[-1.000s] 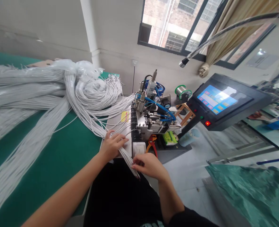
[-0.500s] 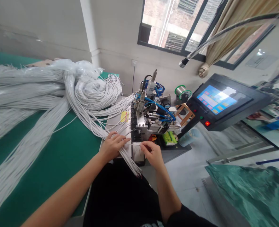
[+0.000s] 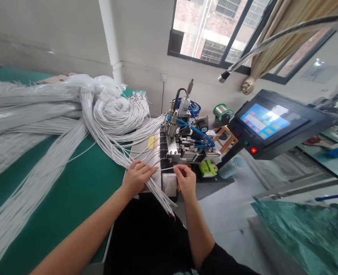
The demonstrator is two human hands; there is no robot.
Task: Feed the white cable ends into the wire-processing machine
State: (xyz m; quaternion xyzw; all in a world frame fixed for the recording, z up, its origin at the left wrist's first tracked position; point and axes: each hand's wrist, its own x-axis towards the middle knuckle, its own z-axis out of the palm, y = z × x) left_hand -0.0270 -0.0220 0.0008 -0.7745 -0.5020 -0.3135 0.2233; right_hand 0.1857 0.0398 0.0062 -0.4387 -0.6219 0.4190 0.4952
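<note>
My left hand [image 3: 139,176] is closed over a bundle of white cables [image 3: 160,194], whose stripped, partly reddish ends hang past the plate edge toward my lap. Between finger and thumb, my right hand [image 3: 185,181] pinches the end of a single white cable [image 3: 166,169] stretched across from my left hand. Just beyond my hands stands a bench machine [image 3: 173,147] with metal cylinders and blue air tubes. Several white cables lie over its metal plate [image 3: 138,149] and run into its black slotted strip [image 3: 163,143].
Large bundles of white cable [image 3: 37,114] cover the green table [image 3: 100,206] on the left. A control screen [image 3: 264,120] on a post stands right of the machine, near a solder wire spool [image 3: 222,111]. A green plastic sheet [image 3: 306,233] lies at lower right.
My right hand has moved slightly up toward the machine, raising the pinched cable end. The left hand stays on the bundle. The view has shifted a little.
</note>
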